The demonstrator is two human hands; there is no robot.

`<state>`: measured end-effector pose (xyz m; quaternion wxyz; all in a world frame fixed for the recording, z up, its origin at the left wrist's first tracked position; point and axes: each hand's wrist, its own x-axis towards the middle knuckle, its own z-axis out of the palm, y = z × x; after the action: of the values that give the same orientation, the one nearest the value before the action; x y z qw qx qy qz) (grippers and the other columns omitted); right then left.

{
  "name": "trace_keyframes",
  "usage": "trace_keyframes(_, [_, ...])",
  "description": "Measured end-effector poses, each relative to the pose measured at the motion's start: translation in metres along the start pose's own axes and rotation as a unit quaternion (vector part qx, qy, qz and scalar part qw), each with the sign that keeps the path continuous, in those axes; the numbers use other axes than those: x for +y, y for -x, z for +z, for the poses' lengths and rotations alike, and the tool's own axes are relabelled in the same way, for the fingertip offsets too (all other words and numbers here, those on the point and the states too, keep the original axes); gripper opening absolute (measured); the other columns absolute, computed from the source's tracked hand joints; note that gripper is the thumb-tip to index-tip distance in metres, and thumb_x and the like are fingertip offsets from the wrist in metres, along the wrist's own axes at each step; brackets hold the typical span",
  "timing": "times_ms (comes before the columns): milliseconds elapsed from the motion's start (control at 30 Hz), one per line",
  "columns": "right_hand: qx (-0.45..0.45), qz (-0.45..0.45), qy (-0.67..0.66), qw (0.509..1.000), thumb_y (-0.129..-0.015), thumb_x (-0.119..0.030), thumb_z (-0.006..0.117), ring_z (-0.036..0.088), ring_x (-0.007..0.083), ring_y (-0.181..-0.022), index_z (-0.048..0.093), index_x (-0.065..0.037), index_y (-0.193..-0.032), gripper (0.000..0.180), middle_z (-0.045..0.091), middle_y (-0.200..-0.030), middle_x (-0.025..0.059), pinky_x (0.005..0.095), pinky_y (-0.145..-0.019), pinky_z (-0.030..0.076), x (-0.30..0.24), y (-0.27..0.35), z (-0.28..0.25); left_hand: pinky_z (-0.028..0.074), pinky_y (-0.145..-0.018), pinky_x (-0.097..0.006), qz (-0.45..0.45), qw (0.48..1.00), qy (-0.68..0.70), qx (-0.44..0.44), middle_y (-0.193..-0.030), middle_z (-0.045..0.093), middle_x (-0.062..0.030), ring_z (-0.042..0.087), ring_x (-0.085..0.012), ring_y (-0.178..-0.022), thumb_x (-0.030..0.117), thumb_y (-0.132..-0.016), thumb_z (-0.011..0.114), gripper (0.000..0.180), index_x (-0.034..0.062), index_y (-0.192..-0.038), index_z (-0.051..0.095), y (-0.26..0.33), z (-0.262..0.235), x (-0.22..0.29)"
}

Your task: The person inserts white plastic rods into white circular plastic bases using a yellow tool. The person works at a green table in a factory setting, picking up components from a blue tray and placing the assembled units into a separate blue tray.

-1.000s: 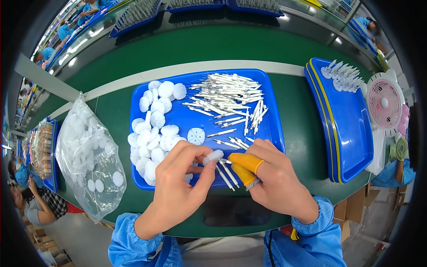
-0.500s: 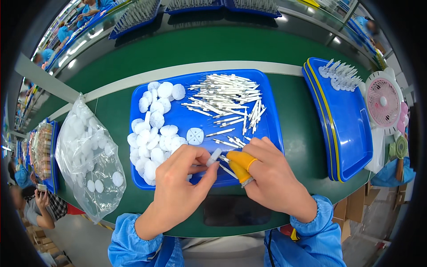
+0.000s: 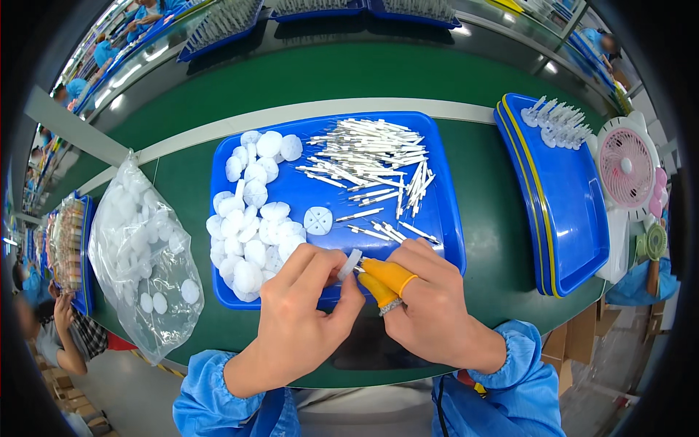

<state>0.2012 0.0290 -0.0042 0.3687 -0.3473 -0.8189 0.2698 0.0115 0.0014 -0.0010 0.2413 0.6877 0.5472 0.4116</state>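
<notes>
My left hand [image 3: 304,309] pinches a translucent white disc [image 3: 350,265] edge-on between thumb and fingers. Against its right side, my right hand [image 3: 437,309] holds a thin rod [image 3: 358,269] with a metal tip; most of the rod is hidden by the fingers. Yellow finger cots [image 3: 386,277] cover the right thumb and forefinger, and a ring shows beside them. Both hands are over the near edge of a blue tray [image 3: 457,244]. In it, round white discs [image 3: 255,253] are heaped at left, and white rods with metal ends [image 3: 368,154] at right. One slotted disc [image 3: 318,221] lies apart, face up.
Left of the tray lies a clear bag [image 3: 149,262] of white discs. At right, stacked blue trays [image 3: 571,226] carry upright assembled pieces [image 3: 557,122], beside a pink fan [image 3: 626,166]. A dark flat object [image 3: 378,346] lies under my hands. Filled trays [image 3: 317,9] stand beyond; other people work around.
My right hand has moved slightly left and down, bringing the rod's metal tip up to the disc. My left hand keeps its pinch, shifted slightly.
</notes>
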Motion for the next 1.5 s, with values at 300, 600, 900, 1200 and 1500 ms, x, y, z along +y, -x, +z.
trace_keyframes(300, [-0.038,0.063,0.004,0.997,-0.067,0.010,0.068,0.059,0.0377,-0.085,0.075,0.008,-0.098,0.032,0.060,-0.087,0.0182,0.0460,-0.075,0.048,0.006,-0.027,-0.008,0.066,-0.071,-0.034,-0.032,0.999,-0.025,0.032,-0.103,0.066,-0.0132,0.074,-0.0252,-0.088,-0.008,-0.090,0.074,0.020,-0.0044,-0.110,0.070,-0.006,-0.008,-0.003])
trace_keyframes(600, [-0.042,-0.044,0.223,0.973,-0.073,0.005,0.074,0.057,0.0314,-0.096,0.074,0.004,-0.086,0.013,0.061,-0.095,0.0146,0.0440,-0.083,0.047,0.046,-0.060,0.006,0.066,-0.073,-0.031,-0.124,0.991,0.037,0.030,-0.106,0.066,-0.0082,0.075,-0.0178,-0.092,-0.003,-0.096,0.074,0.016,-0.0033,-0.112,0.073,-0.018,-0.028,-0.003])
trace_keyframes(900, [-0.055,-0.036,0.197,0.978,-0.076,0.005,0.071,0.059,0.0312,-0.099,0.072,0.003,-0.078,0.003,0.063,-0.093,0.0136,0.0433,-0.087,0.047,0.043,-0.055,-0.001,0.063,-0.074,-0.029,-0.156,0.984,0.080,0.009,-0.101,0.071,-0.0069,0.073,-0.0122,-0.092,0.002,-0.099,0.074,0.013,-0.0026,-0.109,0.067,-0.018,-0.029,-0.006])
trace_keyframes(1200, [-0.011,-0.027,0.117,0.993,-0.074,0.008,0.072,0.061,0.0352,-0.091,0.076,0.005,-0.094,0.021,0.064,-0.092,0.0149,0.0447,-0.082,0.049,0.034,-0.049,-0.016,0.067,-0.076,-0.032,-0.189,0.971,0.142,0.026,-0.103,0.072,-0.0083,0.075,-0.0162,-0.094,-0.002,-0.094,0.075,0.011,-0.0012,-0.104,0.069,-0.019,-0.028,-0.003])
trace_keyframes(1500, [-0.084,-0.015,0.007,0.996,-0.068,0.013,0.073,0.058,0.0336,-0.085,0.076,0.006,-0.111,0.043,0.061,-0.093,0.0148,0.0421,-0.075,0.046,0.004,-0.021,-0.022,0.068,-0.076,-0.034,-0.089,0.992,0.090,-0.007,-0.100,0.069,-0.0112,0.076,-0.0215,-0.093,-0.007,-0.091,0.074,0.015,-0.0032,-0.105,0.069,-0.015,-0.018,-0.003])
